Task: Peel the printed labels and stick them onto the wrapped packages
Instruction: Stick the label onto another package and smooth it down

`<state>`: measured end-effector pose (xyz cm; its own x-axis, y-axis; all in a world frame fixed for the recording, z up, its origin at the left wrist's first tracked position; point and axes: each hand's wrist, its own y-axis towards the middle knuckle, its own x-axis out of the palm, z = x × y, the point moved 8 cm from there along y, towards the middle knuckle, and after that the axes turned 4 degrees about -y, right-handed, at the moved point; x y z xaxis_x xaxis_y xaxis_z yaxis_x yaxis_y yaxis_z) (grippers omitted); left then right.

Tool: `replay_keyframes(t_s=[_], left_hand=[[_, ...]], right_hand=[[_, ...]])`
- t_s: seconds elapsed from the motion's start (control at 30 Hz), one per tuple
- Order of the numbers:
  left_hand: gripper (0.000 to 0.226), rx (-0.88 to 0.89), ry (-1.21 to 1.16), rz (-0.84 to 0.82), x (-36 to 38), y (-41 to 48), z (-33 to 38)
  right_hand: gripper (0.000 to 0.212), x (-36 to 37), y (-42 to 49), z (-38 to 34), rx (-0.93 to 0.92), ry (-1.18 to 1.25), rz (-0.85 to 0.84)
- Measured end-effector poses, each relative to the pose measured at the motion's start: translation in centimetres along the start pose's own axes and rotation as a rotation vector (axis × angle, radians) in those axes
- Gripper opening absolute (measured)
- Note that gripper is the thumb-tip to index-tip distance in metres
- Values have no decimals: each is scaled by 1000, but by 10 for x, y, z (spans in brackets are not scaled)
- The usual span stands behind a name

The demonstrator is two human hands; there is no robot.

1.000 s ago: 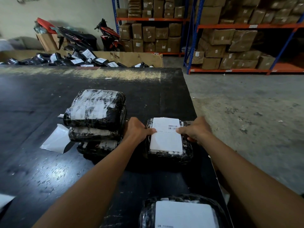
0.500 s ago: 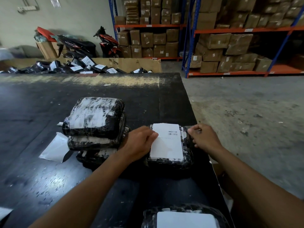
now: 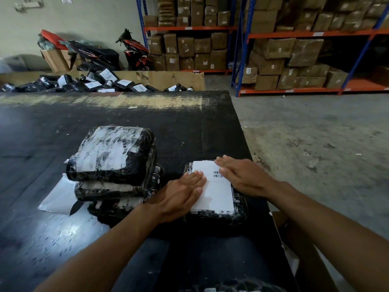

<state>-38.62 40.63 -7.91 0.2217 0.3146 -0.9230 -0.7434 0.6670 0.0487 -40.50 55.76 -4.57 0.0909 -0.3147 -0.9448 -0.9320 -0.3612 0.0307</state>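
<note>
Smooth white rectangular label [image 3: 216, 194], glossy crinkled black wrapped package [image 3: 237, 209], flat hands pressing

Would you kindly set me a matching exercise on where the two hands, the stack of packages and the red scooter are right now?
1 left hand
2 right hand
3 stack of packages
4 red scooter

A beside the far wall
B flat on the label's left edge
C flat on the label's far right corner
D on the table, left of the labelled package

Pairs: 1-B, 2-C, 3-D, 4-A

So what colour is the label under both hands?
The label is white with a small black barcode; the head view shows it.
</note>
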Motion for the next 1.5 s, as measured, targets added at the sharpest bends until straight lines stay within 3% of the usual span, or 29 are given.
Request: replay_keyframes(t_s=[0.17, 0.27, 0.4, 0.5, 0.6, 0.73, 0.87, 1.0, 1.17, 1.27, 1.4, 1.5], left_hand=[[63, -48, -6, 24, -3, -2, 3], [63, -70, -49, 33, -2, -5, 1], [63, -75, -75, 27, -1, -2, 0], [63, -79, -73, 29, -3, -2, 2], [64, -90, -67, 14, -3, -4, 4], [63, -96, -73, 8, -3, -1, 2], [63, -102, -79, 29, -3, -1, 2], [64, -120, -65, 23, -1, -1, 2], [64, -142, -80, 68, 0, 0, 3], [65, -153, -73, 58, 1, -1, 4], [50, -149, -49, 34, 0, -1, 2], [46, -155, -54, 26, 1, 0, 0]], right_hand=[[47, 14, 18, -17, -90, -79, -44], [46, 17, 9, 4, -65, -111, -73], [45, -4, -12, 45, 88, -63, 37], [47, -7, 7, 26, 78, -59, 70], [45, 4, 19, 5, 21, -105, 3], [58, 6, 5, 29, 76, -154, -21], [45, -2, 8, 36, 146, -165, 43], [46, 10, 4, 18, 69, -140, -70], [45, -3, -11, 55, 193, -221, -16], [48, -2, -10, 23, 97, -135, 26], [53, 27, -27, -12, -100, -151, -89], [56, 23, -66, 6, -72, -106, -67]])
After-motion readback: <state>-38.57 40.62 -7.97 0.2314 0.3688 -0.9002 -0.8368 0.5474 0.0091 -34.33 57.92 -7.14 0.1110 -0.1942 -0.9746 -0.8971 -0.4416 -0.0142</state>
